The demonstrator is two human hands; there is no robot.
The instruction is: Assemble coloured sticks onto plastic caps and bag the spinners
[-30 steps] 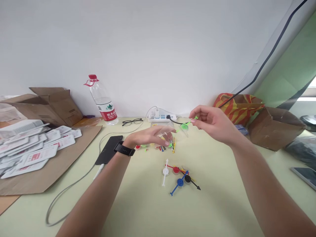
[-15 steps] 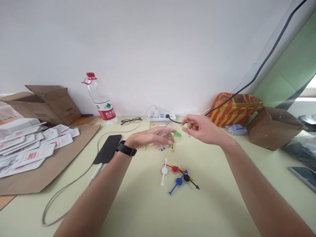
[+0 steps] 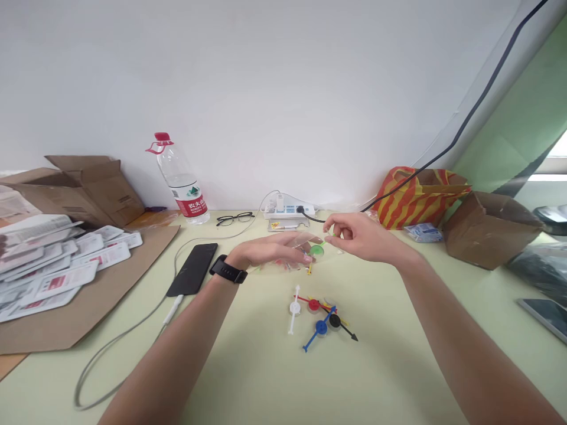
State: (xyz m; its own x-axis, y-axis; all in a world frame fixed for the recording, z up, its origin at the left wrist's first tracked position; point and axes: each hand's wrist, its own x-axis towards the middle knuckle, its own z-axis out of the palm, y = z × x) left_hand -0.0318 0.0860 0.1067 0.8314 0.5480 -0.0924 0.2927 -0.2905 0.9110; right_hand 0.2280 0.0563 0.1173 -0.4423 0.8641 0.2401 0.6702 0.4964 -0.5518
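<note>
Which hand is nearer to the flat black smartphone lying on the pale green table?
Left. The left hand is just right of the flat black smartphone, its wrist close by; the right hand is farther right, beyond the left hand.

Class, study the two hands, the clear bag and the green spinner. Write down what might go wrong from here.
1. The right hand seems to pinch the green spinner only by its thin stem, at the mouth of the bag; it may slip and drop.
2. The left hand holds the limp bag with coloured pieces inside; a tilt might spill them.
3. The loose spinners lie just short of the hands and could get swept aside.
</note>
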